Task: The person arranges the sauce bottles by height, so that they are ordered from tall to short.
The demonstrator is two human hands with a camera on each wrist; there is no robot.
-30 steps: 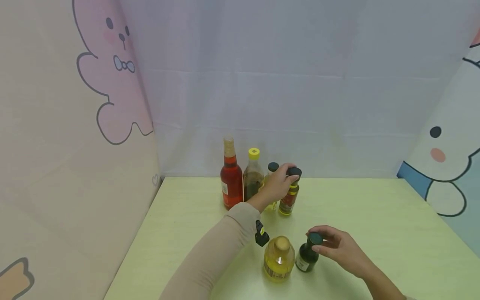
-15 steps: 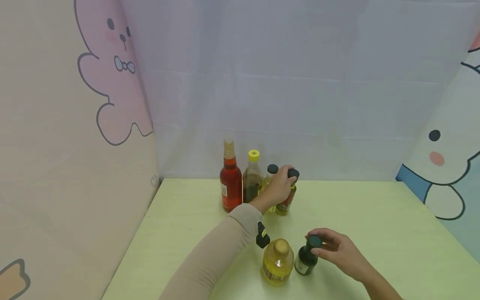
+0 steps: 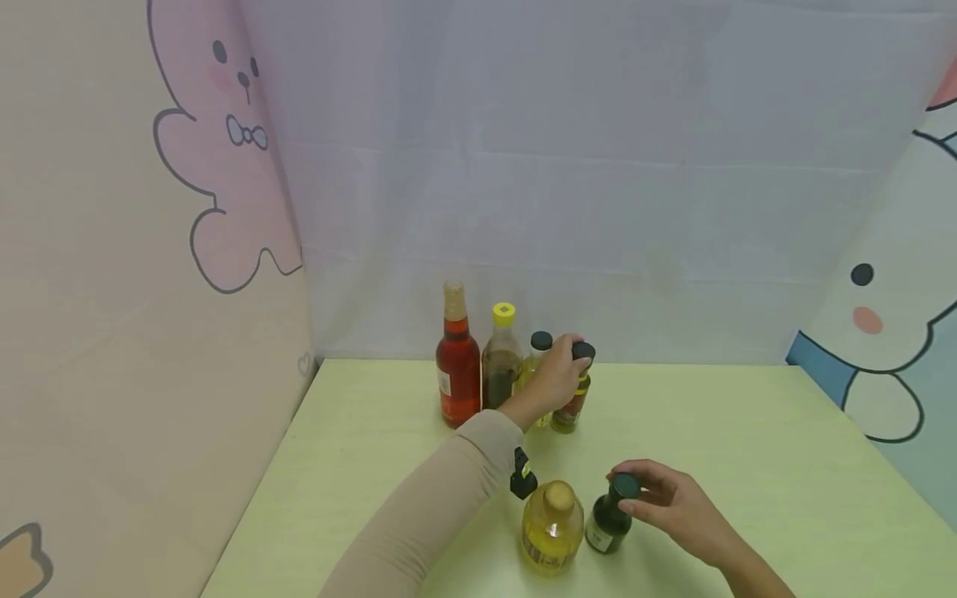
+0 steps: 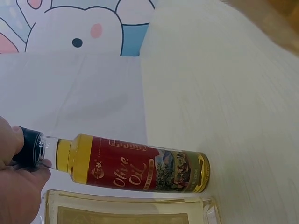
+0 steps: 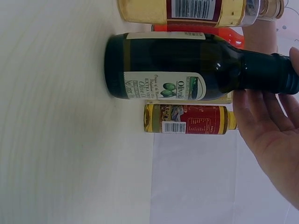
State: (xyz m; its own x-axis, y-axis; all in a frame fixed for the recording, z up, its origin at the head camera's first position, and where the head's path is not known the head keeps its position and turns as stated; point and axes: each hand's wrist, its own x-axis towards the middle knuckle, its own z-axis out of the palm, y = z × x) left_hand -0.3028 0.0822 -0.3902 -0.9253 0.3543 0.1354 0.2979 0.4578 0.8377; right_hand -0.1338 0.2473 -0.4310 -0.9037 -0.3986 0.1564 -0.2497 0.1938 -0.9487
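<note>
My left hand point(image 3: 570, 359) reaches to the back of the table and grips the black cap point(image 4: 30, 148) of a small olive oil bottle point(image 3: 568, 409) with a red label point(image 4: 135, 168). That bottle stands at the right end of a row of bottles. Nearer to me, my right hand point(image 3: 635, 492) holds the cap and neck of a dark green olive oil bottle point(image 3: 607, 525), which stands upright on the table. In the right wrist view the fingers point(image 5: 266, 116) lie along the neck of this dark bottle point(image 5: 177, 65).
A squat yellow oil bottle point(image 3: 552, 527) stands just left of the dark one. The back row holds a red bottle point(image 3: 458, 370), a dark bottle with a yellow cap point(image 3: 502, 359) and a pale black-capped bottle point(image 3: 540, 342). Cloth walls enclose the green table point(image 3: 748, 448).
The small red-label bottle has shifted slightly back toward the row in my left hand and stands straighter. My right hand stays on the dark bottle's cap.
</note>
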